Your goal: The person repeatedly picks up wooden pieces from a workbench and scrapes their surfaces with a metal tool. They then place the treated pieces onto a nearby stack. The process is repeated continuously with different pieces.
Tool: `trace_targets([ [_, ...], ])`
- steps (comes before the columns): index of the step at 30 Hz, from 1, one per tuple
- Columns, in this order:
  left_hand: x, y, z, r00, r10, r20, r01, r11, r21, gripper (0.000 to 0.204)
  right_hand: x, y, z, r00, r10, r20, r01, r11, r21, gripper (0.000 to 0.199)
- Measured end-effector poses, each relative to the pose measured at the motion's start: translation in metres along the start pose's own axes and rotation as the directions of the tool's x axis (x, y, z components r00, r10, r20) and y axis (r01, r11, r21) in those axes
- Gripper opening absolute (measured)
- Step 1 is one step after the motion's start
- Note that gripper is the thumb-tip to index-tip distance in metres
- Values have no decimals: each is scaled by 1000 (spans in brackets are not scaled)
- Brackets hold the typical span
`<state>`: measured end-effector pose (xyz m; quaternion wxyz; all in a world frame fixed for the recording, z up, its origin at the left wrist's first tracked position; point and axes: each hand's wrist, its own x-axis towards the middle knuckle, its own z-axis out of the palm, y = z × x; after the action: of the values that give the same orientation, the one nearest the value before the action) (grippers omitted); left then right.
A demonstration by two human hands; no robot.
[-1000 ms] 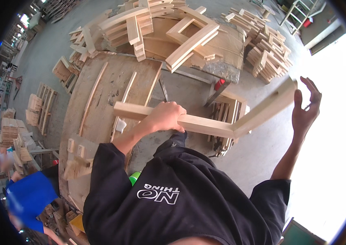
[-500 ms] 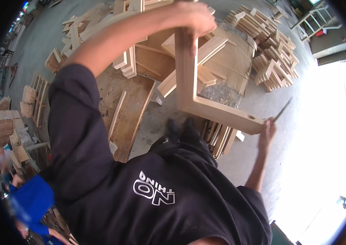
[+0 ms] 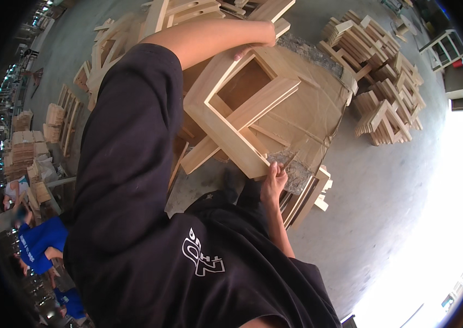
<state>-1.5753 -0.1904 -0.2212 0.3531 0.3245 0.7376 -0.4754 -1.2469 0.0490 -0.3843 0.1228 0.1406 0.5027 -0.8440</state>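
Note:
An L-shaped wooden frame piece (image 3: 198, 107) is tilted in front of me, its corner toward the left, over other L-shaped wooden pieces (image 3: 264, 104) on a cardboard-covered surface. Whether it rests on them I cannot tell. At its far end my left hand (image 3: 253, 46) is closed round the wood, mostly hidden behind my wrist. My right hand (image 3: 274, 185) pinches the near end. A thin, pointed stick-like tool (image 3: 291, 159) sticks out from the right fingers; its kind is unclear.
Stacks of angled wooden pieces (image 3: 387, 112) stand on the floor at the right. More frame parts (image 3: 187, 11) are piled at the far left. Below my right hand lean upright wooden boards (image 3: 307, 199). People in blue (image 3: 43, 246) are at the far left edge.
The L-shaped frame piece has turned, its corner swinging left, and now lies over the other pieces. My right hand has moved left with its end and the thin tool.

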Motion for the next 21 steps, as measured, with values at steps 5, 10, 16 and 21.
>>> trace_targets([
  [5, 19, -11, -6, 995, 63, -75, -64, 998, -4, 80, 24, 4, 7, 997, 73, 3, -73, 994, -77, 22],
  [10, 0, 30, 48, 565, -469, -679, -146, 753, -641, 60, 31, -18, 27, 996, 82, 23, -74, 967, -242, 36],
  [16, -24, 114, 124, 552, -820, 153, 171, -69, -983, 95, 36, -21, 29, 992, 112, 51, -71, 863, -500, 40],
  [21, -19, 122, 135, 672, -682, 288, 208, -200, -957, 93, 38, -25, 41, 994, 101, 37, -70, 870, -489, 40],
])
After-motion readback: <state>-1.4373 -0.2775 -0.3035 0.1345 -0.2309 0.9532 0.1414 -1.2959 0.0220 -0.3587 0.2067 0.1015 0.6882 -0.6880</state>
